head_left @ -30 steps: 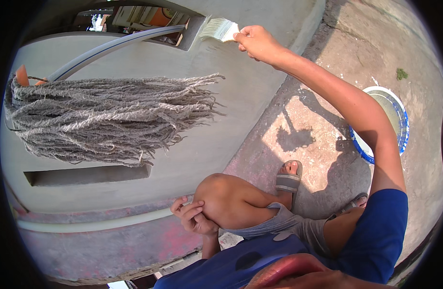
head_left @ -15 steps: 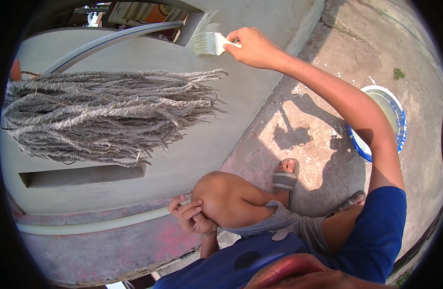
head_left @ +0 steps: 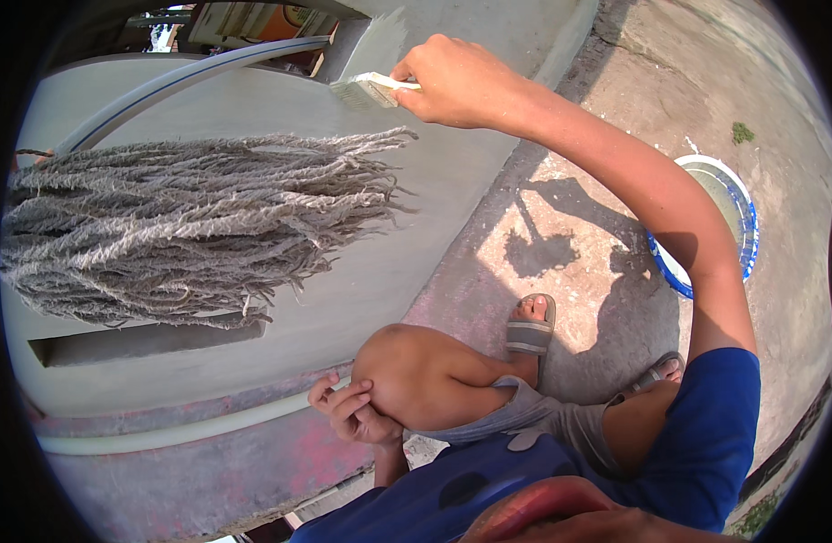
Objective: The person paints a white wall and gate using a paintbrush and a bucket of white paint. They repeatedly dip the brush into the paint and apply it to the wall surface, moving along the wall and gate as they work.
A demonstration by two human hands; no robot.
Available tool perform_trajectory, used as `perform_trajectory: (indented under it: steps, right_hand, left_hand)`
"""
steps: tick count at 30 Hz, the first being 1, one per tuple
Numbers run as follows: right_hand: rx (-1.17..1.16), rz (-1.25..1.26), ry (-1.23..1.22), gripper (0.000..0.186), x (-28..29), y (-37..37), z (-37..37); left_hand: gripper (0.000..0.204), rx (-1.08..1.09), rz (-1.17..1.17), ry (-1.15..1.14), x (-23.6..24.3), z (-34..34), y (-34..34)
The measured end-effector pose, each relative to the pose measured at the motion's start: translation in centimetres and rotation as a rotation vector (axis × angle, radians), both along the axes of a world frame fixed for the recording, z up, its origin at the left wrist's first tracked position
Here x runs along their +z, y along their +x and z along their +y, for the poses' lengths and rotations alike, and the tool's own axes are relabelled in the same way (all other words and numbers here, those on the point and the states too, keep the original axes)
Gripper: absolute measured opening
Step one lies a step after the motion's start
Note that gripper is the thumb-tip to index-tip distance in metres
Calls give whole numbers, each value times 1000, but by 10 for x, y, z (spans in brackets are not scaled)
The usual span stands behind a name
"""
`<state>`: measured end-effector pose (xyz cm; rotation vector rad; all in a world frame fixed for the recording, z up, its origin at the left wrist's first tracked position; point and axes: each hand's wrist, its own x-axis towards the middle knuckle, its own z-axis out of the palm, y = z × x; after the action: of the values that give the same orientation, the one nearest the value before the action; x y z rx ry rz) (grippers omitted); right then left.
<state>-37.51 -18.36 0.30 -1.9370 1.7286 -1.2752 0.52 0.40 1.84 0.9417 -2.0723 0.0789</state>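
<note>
My right hand (head_left: 461,86) is closed around the handle of a flat paintbrush (head_left: 377,89). Its bristles rest against the grey wall (head_left: 370,271), just below the corner of an opening, beside a paler brushed patch (head_left: 380,41). My left hand (head_left: 354,409) is held by my bent knee (head_left: 393,366), its fingers loosely curled and apart with nothing in them. Between the two hands hangs a grey rope mop head (head_left: 199,222), its strands spread across the wall. Behind my right forearm stands a white bucket with a blue-stained rim (head_left: 751,231), partly hidden, with pale liquid inside.
A white pipe with a blue stripe (head_left: 194,77) runs into the wall opening. Below the mop is a slot (head_left: 144,342), and a pale pipe (head_left: 180,437) follows the wall's base. My sandalled foot (head_left: 531,324) rests on rough concrete ground (head_left: 651,54), marked by shadows.
My right hand has moved slightly left with the paintbrush, which is now tilted with its bristles lower on the wall. My left hand stays by the knee. The whole view has shifted a little.
</note>
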Motion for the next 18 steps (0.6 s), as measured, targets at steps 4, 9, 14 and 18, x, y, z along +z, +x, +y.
perform_trajectory:
  steps: [4, 9, 14, 18]
  right_hand:
    - [-191, -154, 10, 27, -7, -22, -23]
    - [-291, -211, -79, 28, -44, -54, -30]
    - [-197, -404, 123, 27, -85, -54, -25]
    - [-112, -814, 559, 20, -117, -43, -25]
  left_hand:
    - [20, -3, -8, -17, 0, -2, -1]
    - [13, 36, 65, -20, -4, -1, -1]
    - [14, 31, 44, -12, -2, 0, -3]
    - [18, -31, 17, -12, -1, -1, -3]
